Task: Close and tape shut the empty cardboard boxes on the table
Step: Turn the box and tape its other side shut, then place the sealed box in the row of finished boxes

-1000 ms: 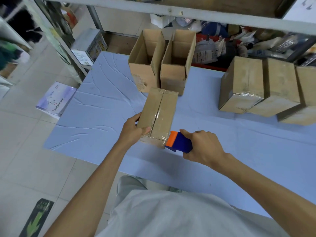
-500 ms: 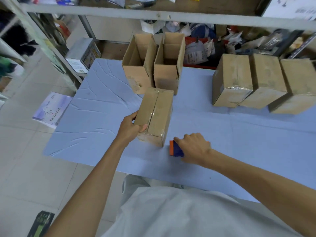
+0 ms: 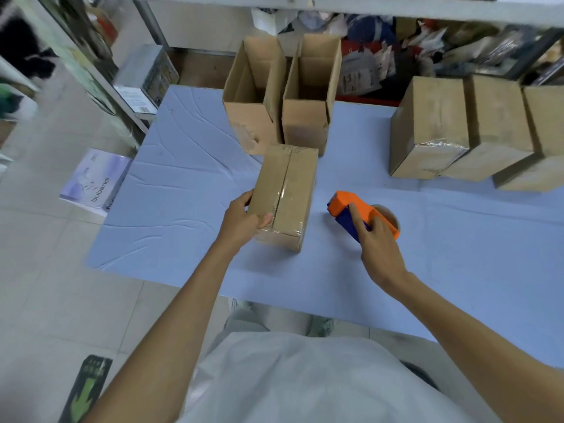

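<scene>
Left hand (image 3: 242, 222) pinches the near corner of the taped box (image 3: 290, 184), its long axis running away across the tabletop (image 3: 183, 184), while the right hand (image 3: 377, 242) grips the tape dispenser (image 3: 345, 206) beside it (two open boxes (image 3: 253, 126) stand just beyond, nearer the left).

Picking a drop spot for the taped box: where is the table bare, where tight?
Bare: the left stretch of the table, bordered by its left edge, the open boxes and the taped box; also the right stretch between the tape dispenser and the sealed boxes. Crowded: the far edge, and the middle, where the left hand grips the taped box.
</scene>
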Available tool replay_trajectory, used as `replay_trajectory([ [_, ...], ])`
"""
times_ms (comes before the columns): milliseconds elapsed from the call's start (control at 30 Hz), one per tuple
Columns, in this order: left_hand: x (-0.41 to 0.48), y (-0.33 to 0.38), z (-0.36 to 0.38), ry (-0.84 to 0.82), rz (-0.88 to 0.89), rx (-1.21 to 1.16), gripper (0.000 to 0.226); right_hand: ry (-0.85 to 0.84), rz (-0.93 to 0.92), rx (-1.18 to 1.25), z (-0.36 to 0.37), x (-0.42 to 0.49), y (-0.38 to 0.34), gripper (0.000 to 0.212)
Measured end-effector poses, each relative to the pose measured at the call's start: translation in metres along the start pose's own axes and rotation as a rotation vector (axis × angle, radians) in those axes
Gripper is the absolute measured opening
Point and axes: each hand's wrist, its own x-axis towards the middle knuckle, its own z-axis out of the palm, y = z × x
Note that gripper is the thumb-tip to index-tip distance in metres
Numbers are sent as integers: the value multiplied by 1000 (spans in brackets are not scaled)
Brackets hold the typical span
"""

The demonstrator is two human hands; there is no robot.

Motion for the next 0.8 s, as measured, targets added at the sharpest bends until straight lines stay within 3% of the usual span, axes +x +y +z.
replay_trajectory([
  [200, -2, 6, -3, -27, -24, 36, 59, -133, 122, 295, 8, -1, -6, 71],
  [300, 0, 4, -6, -52, -32, 44, 61, -128, 69, 91, 8, 2, -5, 82],
  [433, 6, 7, -12, -100, -32, 146, 65, -65, 223, -245, -4, 12, -20, 75],
  [533, 9, 8, -16, -113, -36, 201, 69, 24, 100, -93, -23, 11, -55, 38],
  [600, 11, 8, -17, -67, -41, 245, 70, -13, -30, 94, -34, 11, -80, 20],
  [700, 11, 9, -21, -57, -55, 267, 58, -157, -57, 167, -33, 16, -99, 23],
  [800, 13, 9, -27, -92, -121, 280, 52, -165, -32, 165, -30, 22, -105, 22],
])
